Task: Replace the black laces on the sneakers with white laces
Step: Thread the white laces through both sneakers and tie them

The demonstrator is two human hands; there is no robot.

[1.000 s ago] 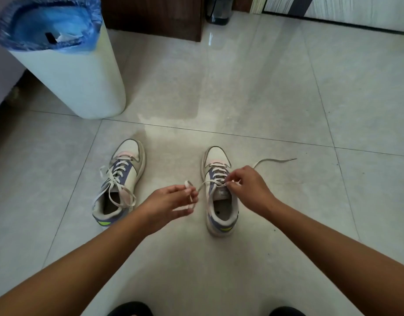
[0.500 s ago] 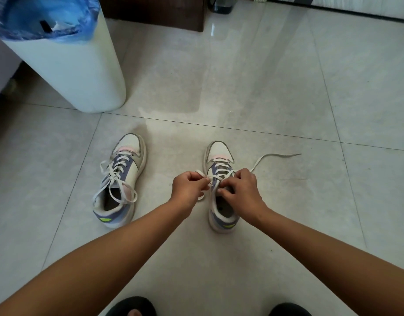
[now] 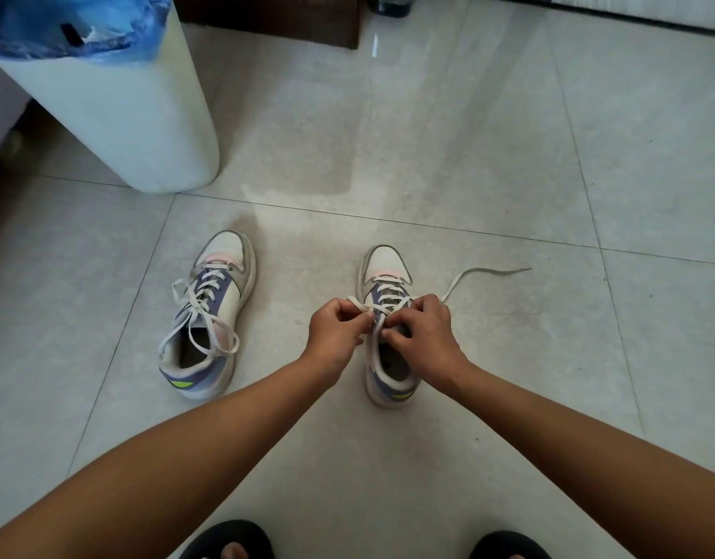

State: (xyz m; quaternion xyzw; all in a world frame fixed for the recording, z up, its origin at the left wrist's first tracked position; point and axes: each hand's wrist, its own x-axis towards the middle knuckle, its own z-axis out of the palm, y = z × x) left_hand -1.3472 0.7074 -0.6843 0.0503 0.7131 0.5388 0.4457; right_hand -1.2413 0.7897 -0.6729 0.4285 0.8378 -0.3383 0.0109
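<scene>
Pale tiled floor (image 3: 488,135): left sneaker (image 3: 210,316) already laced white & tied, while left hand (image 3: 335,332) has closed in w/ right hand (image 3: 426,336) over right sneaker (image 3: 388,357), both fingers pinching the white lace (image 3: 484,272), so prob. knot starting.

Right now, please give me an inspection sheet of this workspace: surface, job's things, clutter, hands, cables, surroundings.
Surface: pale tiled floor, glossy.
Job's things: left sneaker laced white, loosely tied; right sneaker laced white, one lace end trailing on the floor.
Clutter: nothing seen.
Hands: left hand and right hand both pinch the lace over the right sneaker.
Cables: nothing seen.
Surroundings: white bin with blue liner, dark wooden furniture.
</scene>
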